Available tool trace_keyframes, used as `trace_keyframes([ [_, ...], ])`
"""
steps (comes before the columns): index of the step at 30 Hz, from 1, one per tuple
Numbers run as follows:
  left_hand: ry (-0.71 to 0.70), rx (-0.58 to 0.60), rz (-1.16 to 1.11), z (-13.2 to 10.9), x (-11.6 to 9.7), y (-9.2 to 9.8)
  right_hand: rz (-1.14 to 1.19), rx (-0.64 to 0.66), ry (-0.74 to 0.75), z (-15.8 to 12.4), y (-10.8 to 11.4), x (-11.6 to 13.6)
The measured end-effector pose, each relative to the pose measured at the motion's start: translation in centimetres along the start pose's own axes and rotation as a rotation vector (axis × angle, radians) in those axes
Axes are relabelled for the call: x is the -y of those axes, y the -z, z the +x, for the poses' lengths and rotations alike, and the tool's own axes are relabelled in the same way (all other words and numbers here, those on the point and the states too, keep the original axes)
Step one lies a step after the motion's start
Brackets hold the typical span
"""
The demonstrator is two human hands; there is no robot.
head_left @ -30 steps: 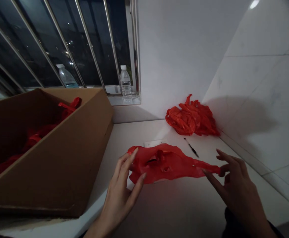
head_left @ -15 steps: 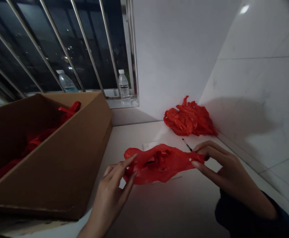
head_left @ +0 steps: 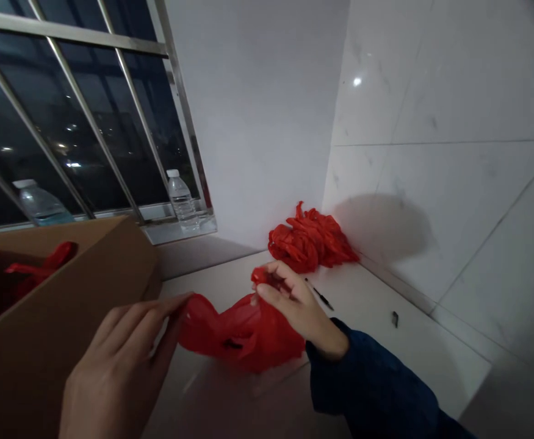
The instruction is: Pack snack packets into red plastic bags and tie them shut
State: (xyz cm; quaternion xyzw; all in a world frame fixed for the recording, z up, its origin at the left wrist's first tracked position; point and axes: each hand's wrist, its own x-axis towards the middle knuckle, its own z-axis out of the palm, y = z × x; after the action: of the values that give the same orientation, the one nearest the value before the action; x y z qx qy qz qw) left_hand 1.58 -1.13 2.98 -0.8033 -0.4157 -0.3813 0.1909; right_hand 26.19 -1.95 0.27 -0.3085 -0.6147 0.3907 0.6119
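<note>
A thin red plastic bag (head_left: 248, 341) is stretched between my two hands above the white tabletop. My left hand (head_left: 122, 350) pinches one end of it between thumb and fingers. Bunched red plastic sticks out of my right hand (head_left: 292, 299), whose fingers are closed round the bag's other end. The bag sags between them, with a dark gap showing near its middle. Behind my right hand, a heap of crumpled red plastic bags (head_left: 312, 238) lies against the wall.
A cardboard box (head_left: 88, 292) with red plastic inside stands at the left. Clear bottles, one (head_left: 182, 201) nearer the window's right side and another (head_left: 42, 201) farther left, stand by the barred window. A pen (head_left: 320, 295) and a small dark object (head_left: 395, 319) lie on the tabletop.
My view has swung to the right. My right hand has come inward and up with its end of the bag, now bunched, while my left hand still grips the other end.
</note>
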Motion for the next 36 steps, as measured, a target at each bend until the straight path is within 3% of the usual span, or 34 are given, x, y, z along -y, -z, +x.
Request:
trace_keyframes([
  [3,0.016,-0.026,-0.234,0.6,-1.2,-0.9,-0.065,0.016,0.026,-0.5,-1.2,-0.7],
  [7,-0.08,0.125,-0.538,0.1,-3.1,-1.6,-0.296,0.135,0.171,-1.0,-2.3,-1.2],
  [10,-0.135,0.195,-0.639,-0.2,-3.9,-1.8,-0.307,0.198,0.219,-1.0,-2.7,-1.8],
  [13,0.019,0.087,-0.648,-0.3,-3.7,-2.9,-0.261,0.13,0.176,-0.7,-2.6,-1.9],
  [15,0.167,0.09,-0.713,-0.5,-3.4,-4.3,-0.206,0.074,0.128,-0.4,-2.3,-1.9],
  [20,0.354,0.46,-1.082,-1.0,-3.6,-7.8,0.062,0.053,-0.077,0.0,-1.2,-2.4],
  [23,0.452,0.562,-1.326,-0.9,-3.9,-8.2,0.14,0.028,-0.224,-0.1,-0.3,-2.6],
  [26,0.585,0.607,-1.483,-0.7,-3.8,-7.8,0.11,0.142,-0.314,-0.3,0.5,-2.1],
  [31,0.773,0.618,-1.647,-0.7,-3.5,-7.5,-0.117,0.351,-0.16,-0.6,1.5,-1.1],
  [36,0.685,0.633,-1.526,-0.8,-3.9,-7.5,-0.473,0.27,0.101,-0.8,1.2,-1.2],
])
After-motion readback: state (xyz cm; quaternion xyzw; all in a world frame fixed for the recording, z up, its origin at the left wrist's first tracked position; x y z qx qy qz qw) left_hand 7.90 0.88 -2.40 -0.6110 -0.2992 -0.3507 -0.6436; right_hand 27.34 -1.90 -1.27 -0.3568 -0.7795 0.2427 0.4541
